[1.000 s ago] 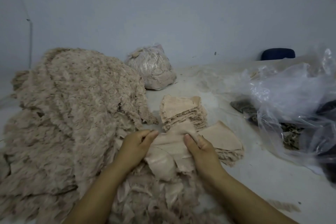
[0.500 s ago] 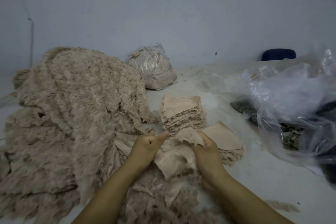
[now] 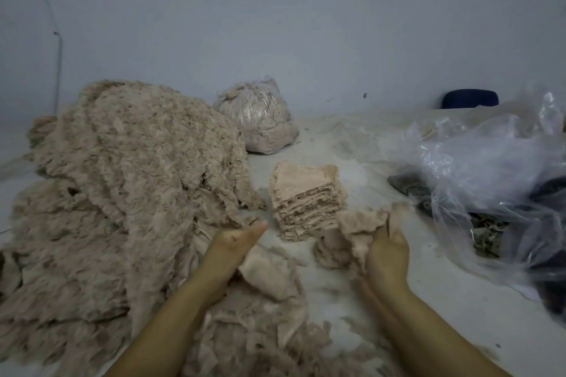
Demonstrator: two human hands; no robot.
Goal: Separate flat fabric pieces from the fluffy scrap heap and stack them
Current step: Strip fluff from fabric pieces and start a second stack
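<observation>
nearest you, loose beige scraps (image 3: 260, 340) lie between your forearms. your left hand (image 3: 228, 249) grips a flat fabric piece (image 3: 269, 277) at the foot of the fluffy scrap heap (image 3: 128, 180). your right hand (image 3: 387, 251) clutches a crumpled beige piece (image 3: 356, 228) just right of the neat stack of flat pieces (image 3: 307, 199). farther back sits a tied clear bag of scraps (image 3: 260, 119); a crinkled plastic sheet (image 3: 490, 168) lies right.
</observation>
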